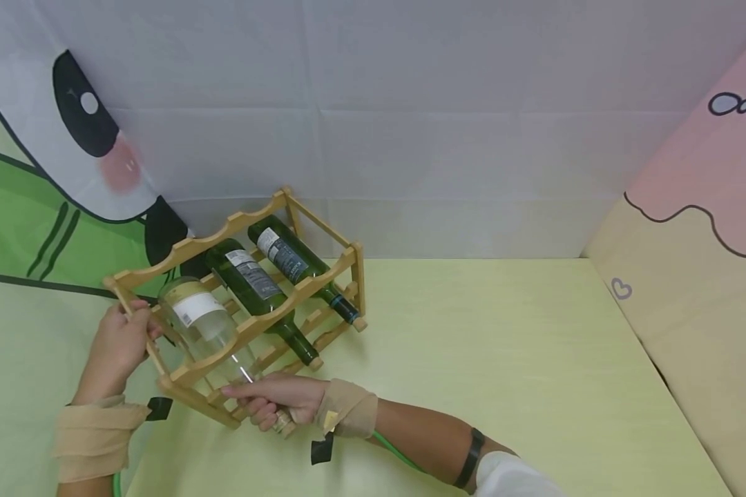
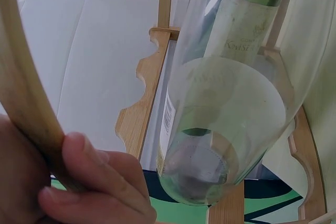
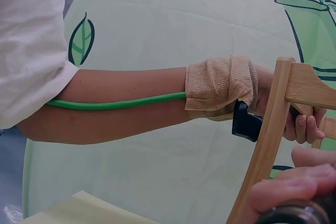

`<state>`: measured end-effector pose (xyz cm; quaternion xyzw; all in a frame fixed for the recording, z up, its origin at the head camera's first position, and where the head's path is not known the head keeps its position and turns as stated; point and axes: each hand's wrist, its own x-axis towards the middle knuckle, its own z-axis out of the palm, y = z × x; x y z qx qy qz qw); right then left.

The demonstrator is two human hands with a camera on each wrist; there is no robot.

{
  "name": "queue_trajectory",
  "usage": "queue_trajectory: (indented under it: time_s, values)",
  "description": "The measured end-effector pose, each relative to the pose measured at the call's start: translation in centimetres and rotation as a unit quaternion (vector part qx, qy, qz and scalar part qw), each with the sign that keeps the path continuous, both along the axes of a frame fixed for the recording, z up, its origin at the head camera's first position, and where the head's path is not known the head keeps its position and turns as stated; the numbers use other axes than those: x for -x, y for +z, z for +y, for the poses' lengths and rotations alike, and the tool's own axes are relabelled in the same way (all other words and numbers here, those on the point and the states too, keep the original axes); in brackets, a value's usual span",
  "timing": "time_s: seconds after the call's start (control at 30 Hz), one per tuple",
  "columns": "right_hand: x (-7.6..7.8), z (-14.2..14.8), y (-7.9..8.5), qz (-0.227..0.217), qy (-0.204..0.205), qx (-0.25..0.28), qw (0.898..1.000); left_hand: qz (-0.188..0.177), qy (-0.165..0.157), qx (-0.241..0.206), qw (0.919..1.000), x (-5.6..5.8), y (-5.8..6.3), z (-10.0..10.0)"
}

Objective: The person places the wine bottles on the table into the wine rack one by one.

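Note:
A light wooden wine rack (image 1: 189, 373) stands at an angle at the left of the table. Three bottles lie in its upper tier, necks toward the front. The leftmost is a clear glass bottle (image 1: 202, 321) with a white label; beside it are a green wine bottle (image 1: 255, 279) and another green wine bottle (image 1: 289, 255). My left hand (image 1: 115, 345) grips the rack's left side bar, its fingers curled round the wood (image 2: 26, 77) in the left wrist view. My right hand (image 1: 286, 397) holds the clear bottle's neck; the corked end shows below the fingers.
A pale yellow-green table (image 1: 503, 359) extends to the right of the rack. Behind it hangs a grey-white cloth (image 1: 441, 159), close to the rack's back corner. Printed cloth walls border the left and right sides.

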<state>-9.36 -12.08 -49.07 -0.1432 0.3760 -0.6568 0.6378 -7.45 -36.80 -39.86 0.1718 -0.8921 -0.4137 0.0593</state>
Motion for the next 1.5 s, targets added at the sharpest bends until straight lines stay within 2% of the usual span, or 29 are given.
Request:
queue_trajectory:
  time_s: [0.73, 0.9, 1.17, 1.33, 1.5]
  values:
    - [0.63, -0.49, -0.08, 0.025, 0.004, -0.031, 0.999, 0.003, -0.013, 0.004, 0.9999, 0.11, 0.22, 0.09]
    - [0.75, -0.72, -0.10, 0.014, 0.004, -0.036, 0.999, 0.000, -0.010, 0.002, 1.0000, 0.10, 0.17, 0.08]
    - [0.71, -0.79, -0.43, -0.039, -0.009, -0.021, 0.999, 0.004, -0.007, 0.001, 1.0000, -0.01, 0.15, -0.01]
    - [0.50, -0.54, -0.44, -0.008, -0.015, -0.023, 1.000, 0.002, -0.007, -0.001, 1.0000, -0.01, 0.09, -0.06]
    - [-0.13, -0.05, -0.35, 0.034, -0.013, -0.052, 0.998, -0.003, -0.007, 0.002, 1.0000, 0.07, 0.01, -0.12]
